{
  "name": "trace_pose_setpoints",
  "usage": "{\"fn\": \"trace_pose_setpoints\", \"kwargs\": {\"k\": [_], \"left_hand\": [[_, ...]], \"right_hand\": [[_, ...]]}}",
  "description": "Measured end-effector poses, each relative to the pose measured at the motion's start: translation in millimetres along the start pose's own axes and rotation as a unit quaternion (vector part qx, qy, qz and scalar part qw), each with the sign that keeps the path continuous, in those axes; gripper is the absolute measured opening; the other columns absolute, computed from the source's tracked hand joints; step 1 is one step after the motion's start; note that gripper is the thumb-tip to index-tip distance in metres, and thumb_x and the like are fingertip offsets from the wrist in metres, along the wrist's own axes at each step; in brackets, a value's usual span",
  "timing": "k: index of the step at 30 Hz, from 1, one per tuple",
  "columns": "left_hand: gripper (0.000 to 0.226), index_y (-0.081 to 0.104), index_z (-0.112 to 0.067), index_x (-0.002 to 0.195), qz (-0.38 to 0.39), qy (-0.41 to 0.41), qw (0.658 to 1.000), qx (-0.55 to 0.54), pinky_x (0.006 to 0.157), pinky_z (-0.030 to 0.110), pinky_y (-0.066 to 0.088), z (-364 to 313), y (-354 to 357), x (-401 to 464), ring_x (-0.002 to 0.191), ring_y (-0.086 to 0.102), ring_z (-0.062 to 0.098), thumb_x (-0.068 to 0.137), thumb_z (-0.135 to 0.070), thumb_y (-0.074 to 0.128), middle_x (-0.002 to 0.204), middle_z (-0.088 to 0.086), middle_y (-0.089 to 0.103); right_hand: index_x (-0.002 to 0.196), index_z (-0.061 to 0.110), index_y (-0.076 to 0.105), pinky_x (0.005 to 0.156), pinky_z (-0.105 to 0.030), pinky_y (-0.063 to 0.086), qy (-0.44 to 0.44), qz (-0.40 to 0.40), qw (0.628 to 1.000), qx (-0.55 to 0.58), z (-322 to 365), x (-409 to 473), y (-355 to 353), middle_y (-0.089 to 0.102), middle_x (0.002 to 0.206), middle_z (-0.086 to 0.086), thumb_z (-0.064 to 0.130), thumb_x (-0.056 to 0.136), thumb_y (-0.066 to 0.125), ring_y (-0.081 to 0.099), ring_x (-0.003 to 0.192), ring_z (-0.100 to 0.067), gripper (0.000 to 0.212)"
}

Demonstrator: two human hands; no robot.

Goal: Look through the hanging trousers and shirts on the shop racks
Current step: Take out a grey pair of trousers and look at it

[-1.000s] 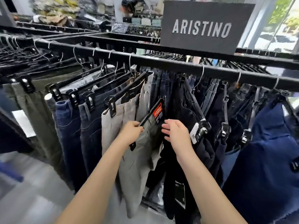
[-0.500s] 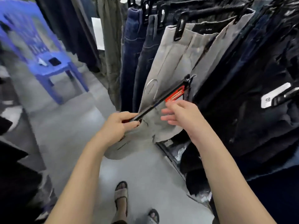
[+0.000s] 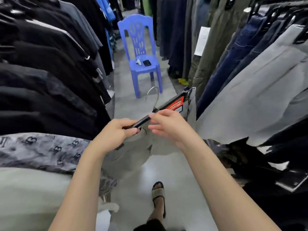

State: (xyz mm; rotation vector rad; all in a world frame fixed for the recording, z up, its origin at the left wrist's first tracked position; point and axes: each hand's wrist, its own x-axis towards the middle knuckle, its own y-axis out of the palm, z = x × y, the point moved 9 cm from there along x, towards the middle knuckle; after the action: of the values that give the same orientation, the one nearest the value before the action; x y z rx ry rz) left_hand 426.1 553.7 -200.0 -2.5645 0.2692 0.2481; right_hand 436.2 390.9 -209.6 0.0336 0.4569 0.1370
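A pair of grey trousers (image 3: 133, 152) on a black clip hanger (image 3: 168, 105) with a red label is off the rack and held out over the aisle. My left hand (image 3: 118, 132) grips the near end of the hanger bar. My right hand (image 3: 168, 125) is beside it with fingers extended, the fingertips touching the bar near its metal hook (image 3: 153, 95). Hanging trousers (image 3: 250, 90) in grey, navy and olive fill the rack on the right. Dark shirts (image 3: 50, 77) hang along the left.
A blue plastic chair (image 3: 141, 54) stands in the aisle ahead with a phone and a small white thing on its seat. A patterned grey shirt (image 3: 41, 150) and a pale garment lie at lower left. My sandalled foot (image 3: 158, 197) is on the shiny floor.
The view has swung from the trouser rack to down the aisle. The grey trousers on their hanger have come away from the rack and are held lower in front of me.
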Motion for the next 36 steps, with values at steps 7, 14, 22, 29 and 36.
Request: {"fn": "trace_pose_setpoints", "kwargs": {"k": [7,14,22,29,36], "left_hand": [[0.022,0.073,-0.021,0.103,-0.026,0.002,1.0,0.008,0.067,0.022,0.045,-4,-10,-18,0.072,0.058,0.007,0.097,-0.034,0.055,0.086,-0.005,0.069],[0.019,0.074,-0.016,0.106,-0.001,0.008,0.99,-0.139,0.087,0.037,0.057,-8,-12,-13,0.087,0.067,0.013,0.097,-0.014,0.057,0.1,0.006,0.074],[0.053,0.059,-0.033,0.119,-0.294,0.089,0.951,0.039,0.095,0.022,0.045,-27,-44,2,0.109,0.05,0.006,0.074,-0.014,0.08,0.12,-0.007,0.045],[0.078,0.041,-0.035,0.143,-0.307,0.136,0.926,0.169,0.116,0.047,0.02,-52,-38,15,0.145,0.019,0.023,0.075,-0.04,0.08,0.155,-0.002,0.027],[0.031,0.061,-0.036,0.106,-0.261,0.208,0.942,0.037,0.095,0.02,0.043,-104,-19,20,0.101,0.055,-0.001,0.079,-0.028,0.076,0.107,-0.015,0.061]], "right_hand": [[0.08,0.017,0.055,0.084,-0.053,0.058,-0.072,-0.033,0.996,-0.049,26,27,34,0.072,0.07,-0.004,0.037,0.059,0.084,0.073,0.088,-0.035,0.04],[0.122,0.01,0.051,0.073,-0.036,0.059,-0.027,0.014,0.993,-0.114,38,21,29,0.069,0.084,-0.014,-0.004,0.085,0.069,0.067,0.064,-0.022,0.044],[0.109,0.014,0.072,0.056,-0.02,0.047,-0.042,0.023,0.97,-0.24,49,12,-10,0.067,0.067,0.001,0.002,0.081,0.073,0.056,0.052,-0.009,0.03],[0.09,0.02,0.08,0.057,-0.019,0.049,-0.144,-0.023,0.917,-0.371,90,-23,-63,0.07,0.059,0.01,0.032,0.078,0.081,0.053,0.046,-0.004,0.017],[0.088,0.023,0.081,0.068,-0.019,0.052,-0.217,-0.1,0.847,-0.476,125,-56,-121,0.069,0.061,0.017,0.042,0.08,0.078,0.064,0.066,-0.005,0.021]]}}
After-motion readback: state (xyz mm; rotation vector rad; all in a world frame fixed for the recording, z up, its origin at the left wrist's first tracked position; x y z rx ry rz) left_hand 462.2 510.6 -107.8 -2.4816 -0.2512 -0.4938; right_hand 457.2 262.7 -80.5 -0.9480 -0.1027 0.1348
